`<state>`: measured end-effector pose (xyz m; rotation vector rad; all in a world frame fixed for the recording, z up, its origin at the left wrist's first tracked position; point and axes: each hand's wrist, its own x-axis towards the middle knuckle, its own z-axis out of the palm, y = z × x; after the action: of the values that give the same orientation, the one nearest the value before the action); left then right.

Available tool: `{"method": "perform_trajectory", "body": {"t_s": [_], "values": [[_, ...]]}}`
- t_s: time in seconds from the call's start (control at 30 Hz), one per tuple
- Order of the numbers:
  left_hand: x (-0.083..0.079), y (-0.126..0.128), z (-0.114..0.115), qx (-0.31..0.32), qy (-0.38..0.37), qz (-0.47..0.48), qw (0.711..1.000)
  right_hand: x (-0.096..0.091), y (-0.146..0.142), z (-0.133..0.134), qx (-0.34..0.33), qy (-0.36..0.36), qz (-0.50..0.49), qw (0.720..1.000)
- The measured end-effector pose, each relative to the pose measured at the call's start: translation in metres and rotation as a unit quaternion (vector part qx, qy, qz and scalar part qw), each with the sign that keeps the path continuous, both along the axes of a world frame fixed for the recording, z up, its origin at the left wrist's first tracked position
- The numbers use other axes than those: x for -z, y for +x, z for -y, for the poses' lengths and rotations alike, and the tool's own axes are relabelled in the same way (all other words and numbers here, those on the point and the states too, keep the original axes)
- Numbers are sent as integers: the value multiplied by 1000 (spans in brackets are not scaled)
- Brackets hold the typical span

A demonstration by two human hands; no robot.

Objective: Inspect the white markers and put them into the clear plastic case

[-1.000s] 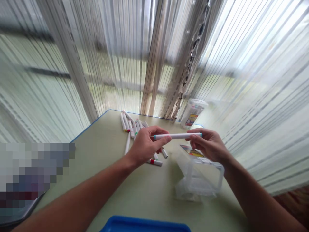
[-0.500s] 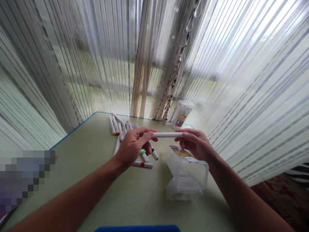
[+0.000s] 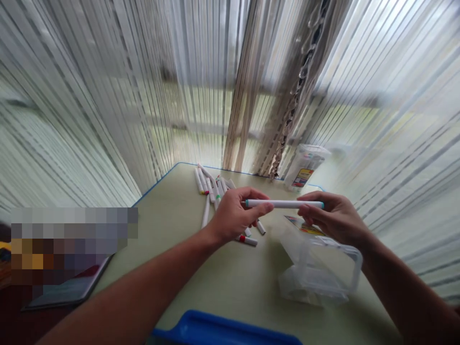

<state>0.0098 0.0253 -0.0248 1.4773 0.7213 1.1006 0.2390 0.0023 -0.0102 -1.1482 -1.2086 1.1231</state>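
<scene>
A white marker [image 3: 283, 204] with light-blue ends is held level above the table between both hands. My left hand [image 3: 239, 211] grips it near its left end, thumb in front and fingers behind. At the other end, my right hand [image 3: 330, 215] pinches it between thumb and fingers. Beyond my left hand lies a loose pile of white markers [image 3: 210, 187] with coloured bands. A marker with a red band [image 3: 247, 240] lies just below that hand. Under my right hand, an open clear plastic case [image 3: 323, 273] rests on its side.
An upright clear case with a yellow label [image 3: 305, 167] stands at the table's back right. At the near edge is a blue tray [image 3: 230, 330]. String curtains [image 3: 201, 96] hang behind the green table [image 3: 172, 211]. Blurred squares cover something at the left.
The view has swung left, so everything appears farther right. My right hand has shifted its grip, and the marker's light-blue ends now show. Both hands still hold it.
</scene>
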Motion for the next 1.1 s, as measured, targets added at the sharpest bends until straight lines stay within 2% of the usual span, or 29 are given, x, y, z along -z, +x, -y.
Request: {"method": "perform_trajectory", "body": {"t_s": [0.23, 0.53, 1.1], "values": [[1, -1, 0, 4, -8, 9, 1000, -1, -1, 1, 16, -6, -1, 1000], [-1, 0, -5, -1, -25, 17, 1000, 4, 6, -3, -46, 24, -47, 998], [-3, 0, -5, 3, -102, 97, 990, 6, 12, -7, -95, 26, -128, 987]]}}
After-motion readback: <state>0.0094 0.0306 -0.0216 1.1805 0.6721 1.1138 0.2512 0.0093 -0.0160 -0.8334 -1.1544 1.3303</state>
